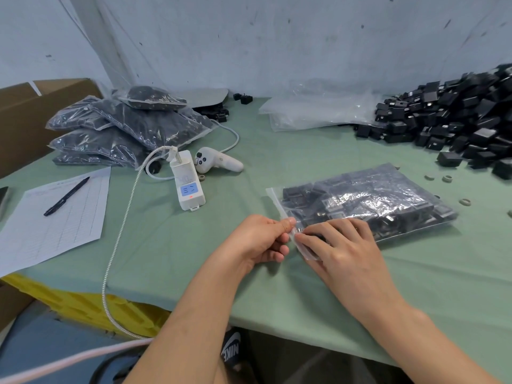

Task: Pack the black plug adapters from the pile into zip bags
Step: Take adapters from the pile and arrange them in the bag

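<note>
The only word that can be read is "NIKE", in white letters on a dark shoe (231,353) under the table edge. The paper sheet (58,217) has a grid of lines and some print at the top, but it is too small to read. A black pen (66,196) lies on it.

A clear zip bag (365,200) full of black plug adapters lies flat on the green table (277,167), right in front of the person. The left hand (260,239) pinches the bag's zip strip between thumb and curled fingers. The right hand (340,245) holds the same strip just beside it, with its fingers on top.

The big pile of loose adapters (454,117) is at the far right. Beside it lies a stack of empty clear bags (313,112). At the far left, more filled bags (124,128) are heaped up next to a brown cardboard box (33,112).

In the middle are a white power strip (187,181) with a blue panel and a small red light, and a white controller (217,162). A few small rings (446,178) lie near the pile.
</note>
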A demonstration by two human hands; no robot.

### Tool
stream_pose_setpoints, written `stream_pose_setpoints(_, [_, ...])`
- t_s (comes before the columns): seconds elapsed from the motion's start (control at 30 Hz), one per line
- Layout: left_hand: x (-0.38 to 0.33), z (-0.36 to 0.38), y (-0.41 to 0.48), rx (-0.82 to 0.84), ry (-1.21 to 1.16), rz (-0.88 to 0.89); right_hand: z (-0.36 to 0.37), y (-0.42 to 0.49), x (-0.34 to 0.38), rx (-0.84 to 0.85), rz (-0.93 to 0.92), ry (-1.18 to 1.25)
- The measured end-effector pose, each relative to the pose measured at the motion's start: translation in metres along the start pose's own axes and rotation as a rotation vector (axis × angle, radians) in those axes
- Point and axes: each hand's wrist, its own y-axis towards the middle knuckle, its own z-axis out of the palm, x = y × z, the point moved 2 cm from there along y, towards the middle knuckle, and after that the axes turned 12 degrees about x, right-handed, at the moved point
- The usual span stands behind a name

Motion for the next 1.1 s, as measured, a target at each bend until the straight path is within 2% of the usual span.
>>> stream_pose_setpoints(0.8, [0.002, 0.004, 0.004, -0.038, 0.039, 0.017, 0.004, 0.002, 0.002, 0.016, 0.013, -0.045])
stream_pose_setpoints(1.1, [0.000, 0.007, 0.013, -0.162, 0.151, -0.008, 0.007, 0.004, 0.002, 0.011, 0.042, -0.004])
